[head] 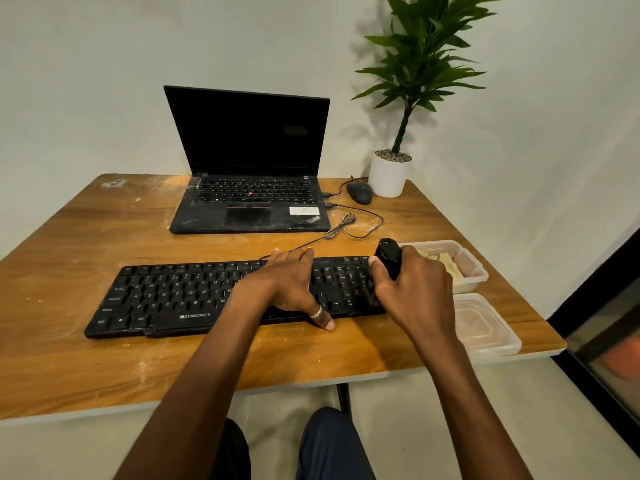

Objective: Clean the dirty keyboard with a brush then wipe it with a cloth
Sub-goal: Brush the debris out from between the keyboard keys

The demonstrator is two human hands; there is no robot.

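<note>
Closest, knees in dark trousers (332, 445) under the near edge of the scuffed, dusty wooden table (104, 358); person seated square to the job.

Left hand (291, 284) lies flat across the black wired keyboard (166, 296), fingers straight and reaching its far edge, ringed thumb at the near edge; grasps nothing, likely pinning the board so strokes don't shove it.

Right hand (415, 292) is clenched round a black stubby-handled brush (389, 259), head pointing down over the number-pad end; bristles blurred, contact with the keys not certain; judged to be the brushing step, with wiping not yet begun.

Keyboard sits across the table's front middle, parallel to the near edge, in easy reach of both arms.

Just right of it, a shallow clear plastic tray or lid (485, 323); behind that, a clear plastic tub (474, 268) with pale yellowish contents, maybe the cloth, cannot tell; parked by the working hand, presumably for the swap.

Further back, a looped black cable (346, 226); open black dusty laptop (249, 202), screen dark; black mouse (360, 192); green leafy plant in a white pot (388, 178) against the wall.
</note>
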